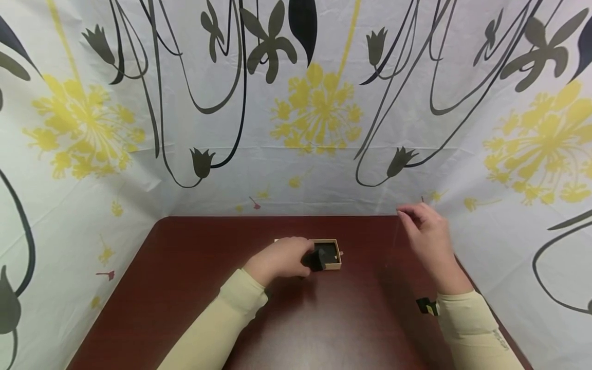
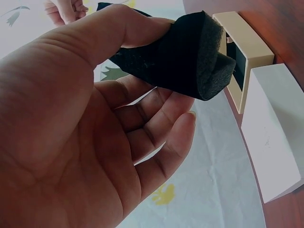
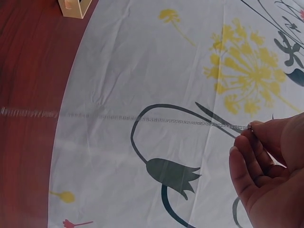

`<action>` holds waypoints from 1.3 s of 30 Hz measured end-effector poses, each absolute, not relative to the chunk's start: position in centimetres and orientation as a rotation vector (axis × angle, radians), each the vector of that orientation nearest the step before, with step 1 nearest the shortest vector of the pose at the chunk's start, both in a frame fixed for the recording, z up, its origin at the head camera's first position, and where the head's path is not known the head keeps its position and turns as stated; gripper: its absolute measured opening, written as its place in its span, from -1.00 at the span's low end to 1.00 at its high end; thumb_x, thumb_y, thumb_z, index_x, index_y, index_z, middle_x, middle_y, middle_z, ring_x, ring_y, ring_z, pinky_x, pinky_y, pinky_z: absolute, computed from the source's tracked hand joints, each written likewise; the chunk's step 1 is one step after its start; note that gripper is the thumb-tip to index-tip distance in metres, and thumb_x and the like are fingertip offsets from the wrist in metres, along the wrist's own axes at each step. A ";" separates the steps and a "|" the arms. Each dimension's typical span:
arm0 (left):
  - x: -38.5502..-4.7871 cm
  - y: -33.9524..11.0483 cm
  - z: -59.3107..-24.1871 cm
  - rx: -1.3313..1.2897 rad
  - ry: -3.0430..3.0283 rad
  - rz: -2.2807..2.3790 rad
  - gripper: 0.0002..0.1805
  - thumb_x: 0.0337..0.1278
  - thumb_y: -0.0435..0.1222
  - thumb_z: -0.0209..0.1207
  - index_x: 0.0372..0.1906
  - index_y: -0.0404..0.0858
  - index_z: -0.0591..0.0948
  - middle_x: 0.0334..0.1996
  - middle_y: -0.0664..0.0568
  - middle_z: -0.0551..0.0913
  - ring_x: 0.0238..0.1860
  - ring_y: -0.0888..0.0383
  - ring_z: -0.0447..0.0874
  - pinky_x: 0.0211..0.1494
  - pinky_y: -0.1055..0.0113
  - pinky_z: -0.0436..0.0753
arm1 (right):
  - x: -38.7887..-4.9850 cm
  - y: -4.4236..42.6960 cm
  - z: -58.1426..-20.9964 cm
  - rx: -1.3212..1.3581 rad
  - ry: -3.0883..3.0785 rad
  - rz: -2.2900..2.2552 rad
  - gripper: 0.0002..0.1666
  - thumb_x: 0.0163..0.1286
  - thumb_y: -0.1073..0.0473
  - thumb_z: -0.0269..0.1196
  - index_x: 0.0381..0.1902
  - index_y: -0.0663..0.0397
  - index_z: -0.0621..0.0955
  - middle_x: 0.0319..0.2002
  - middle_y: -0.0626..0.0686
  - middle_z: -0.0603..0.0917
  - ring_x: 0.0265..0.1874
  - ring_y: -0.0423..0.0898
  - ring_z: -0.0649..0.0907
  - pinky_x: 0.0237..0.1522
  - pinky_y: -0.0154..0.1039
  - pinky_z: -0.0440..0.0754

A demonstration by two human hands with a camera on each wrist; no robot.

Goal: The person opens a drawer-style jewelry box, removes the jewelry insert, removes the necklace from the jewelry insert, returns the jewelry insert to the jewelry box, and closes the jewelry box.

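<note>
In the head view my left hand [image 1: 284, 259] is above the table's middle, beside a small cream box [image 1: 333, 266] with a dark inside. That hand pinches a bent piece of black foam [image 2: 166, 57] between thumb and fingers, seen closely in the left wrist view. Raised at the table's far right, my right hand [image 1: 430, 236] pinches one end of a thin silvery chain [image 3: 166, 121] between thumb and fingertip. The chain hangs down from it, blurred toward its lower end. In the left wrist view a white box-like piece [image 2: 275, 133] lies beside the cream box.
The dark red-brown table [image 1: 194, 272] is walled at the back and sides by a white sheet [image 1: 324, 180] printed with flowers. A small black and yellow object [image 1: 426, 306] shows at the right wrist, by the sleeve cuff.
</note>
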State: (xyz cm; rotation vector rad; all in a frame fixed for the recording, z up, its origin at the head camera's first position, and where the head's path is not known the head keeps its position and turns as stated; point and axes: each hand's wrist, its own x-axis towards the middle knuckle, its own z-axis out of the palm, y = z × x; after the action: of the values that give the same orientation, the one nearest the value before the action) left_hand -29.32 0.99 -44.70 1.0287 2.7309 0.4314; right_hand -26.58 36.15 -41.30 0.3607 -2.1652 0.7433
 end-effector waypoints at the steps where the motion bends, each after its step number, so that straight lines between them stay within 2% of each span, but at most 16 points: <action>1: -29.3 1.0 -44.7 1.029 2.731 0.436 -0.50 0.29 -0.17 0.51 0.29 -0.16 0.71 0.07 0.09 0.76 -0.07 0.21 0.68 0.05 0.21 0.72 | -26.6 36.2 -41.3 0.358 -2.165 0.743 -0.88 0.48 0.45 0.43 -0.08 0.25 0.83 -0.21 0.12 0.79 -0.32 -0.31 0.60 -0.18 -0.61 0.43; 16: -29.4 0.9 -44.7 1.049 2.719 0.455 -0.63 0.26 -0.20 0.52 0.12 -0.13 0.72 -0.11 0.17 0.72 -0.19 0.23 0.64 -0.05 0.25 0.68 | -26.7 36.2 -41.7 0.362 -2.175 0.727 -0.90 0.47 0.44 0.45 -0.11 0.24 0.83 -0.23 0.09 0.80 -0.34 -0.24 0.60 -0.22 -0.55 0.42; 30: -29.4 0.8 -44.8 1.049 2.718 0.454 -0.61 0.27 -0.19 0.53 0.14 -0.13 0.72 -0.10 0.16 0.72 -0.17 0.23 0.64 -0.03 0.25 0.69 | -26.7 36.4 -42.3 0.352 -2.188 0.733 -0.92 0.47 0.44 0.45 -0.12 0.25 0.83 -0.23 0.12 0.79 -0.34 -0.24 0.60 -0.23 -0.57 0.43; 39: -29.5 0.8 -44.9 1.053 2.727 0.441 -0.61 0.25 -0.19 0.53 0.12 -0.12 0.72 -0.11 0.17 0.71 -0.18 0.23 0.63 -0.04 0.26 0.68 | -26.3 36.5 -42.8 0.328 -2.216 0.740 -0.91 0.48 0.42 0.46 -0.10 0.25 0.83 -0.22 0.12 0.78 -0.33 -0.16 0.61 -0.25 -0.56 0.42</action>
State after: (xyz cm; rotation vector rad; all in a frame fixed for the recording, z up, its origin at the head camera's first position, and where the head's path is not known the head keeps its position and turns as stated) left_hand -29.48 0.82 -44.91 1.0529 2.7275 0.4409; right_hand -26.32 36.48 -42.84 0.3279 -2.2158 0.7398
